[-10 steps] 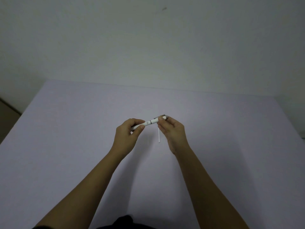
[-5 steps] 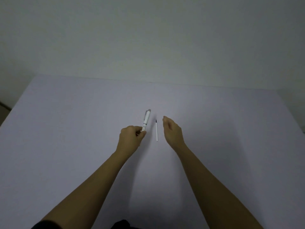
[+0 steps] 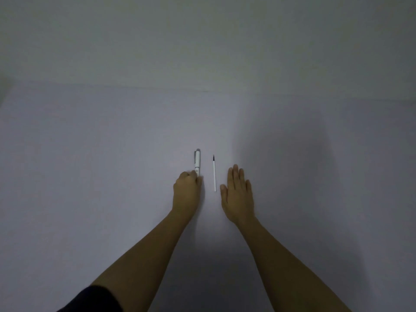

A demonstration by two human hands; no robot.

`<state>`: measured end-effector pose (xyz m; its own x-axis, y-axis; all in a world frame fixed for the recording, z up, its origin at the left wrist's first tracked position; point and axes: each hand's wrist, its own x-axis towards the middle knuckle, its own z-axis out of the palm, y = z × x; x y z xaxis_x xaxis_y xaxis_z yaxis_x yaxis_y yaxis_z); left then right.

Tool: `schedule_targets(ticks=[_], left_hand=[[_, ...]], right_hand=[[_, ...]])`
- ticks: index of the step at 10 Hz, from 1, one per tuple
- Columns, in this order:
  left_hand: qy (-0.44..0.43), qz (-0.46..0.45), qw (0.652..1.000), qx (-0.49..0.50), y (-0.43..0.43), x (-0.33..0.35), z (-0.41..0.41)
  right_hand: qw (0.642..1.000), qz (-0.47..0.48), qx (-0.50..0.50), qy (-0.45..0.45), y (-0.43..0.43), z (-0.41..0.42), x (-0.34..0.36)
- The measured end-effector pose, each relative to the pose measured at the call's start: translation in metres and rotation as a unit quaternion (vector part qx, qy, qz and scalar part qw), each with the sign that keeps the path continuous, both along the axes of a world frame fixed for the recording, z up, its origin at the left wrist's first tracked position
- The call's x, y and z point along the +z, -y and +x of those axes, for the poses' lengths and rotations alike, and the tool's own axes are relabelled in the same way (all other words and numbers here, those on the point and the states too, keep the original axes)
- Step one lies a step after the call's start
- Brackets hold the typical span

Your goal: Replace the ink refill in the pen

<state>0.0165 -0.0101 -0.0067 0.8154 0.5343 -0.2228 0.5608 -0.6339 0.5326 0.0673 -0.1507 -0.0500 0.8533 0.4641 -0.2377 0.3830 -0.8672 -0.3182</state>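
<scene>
A white pen (image 3: 197, 160) with a silver clip end lies on the pale table (image 3: 90, 176), pointing away from me. My left hand (image 3: 186, 192) is curled around its near end, fingers closed on it. A thin white ink refill (image 3: 214, 174) with a dark tip lies parallel just right of the pen, untouched. My right hand (image 3: 237, 194) rests flat on the table to the right of the refill, palm down, fingers stretched out, holding nothing.
The table's far edge (image 3: 202, 90) meets a plain wall. A dark sleeve (image 3: 94, 300) shows at the bottom left.
Both hands held the pen up in the air a second ago. My right hand let go and now lies flat on the table. My left hand lowered the pen onto the table.
</scene>
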Motion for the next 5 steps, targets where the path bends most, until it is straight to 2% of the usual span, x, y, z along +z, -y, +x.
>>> schedule_targets(ticks=[2, 5], left_hand=[[0.021, 0.005, 1.000, 0.009, 0.0044, -0.0078, 0.0002], [0.030, 0.023, 0.999, 0.025, -0.0004, -0.0004, -0.0078]], right_hand=[[0.999, 0.005, -0.012, 0.029, 0.0012, -0.0045, -0.0086], [0.999, 0.031, -0.008, -0.006, 0.0036, -0.0042, -0.0001]])
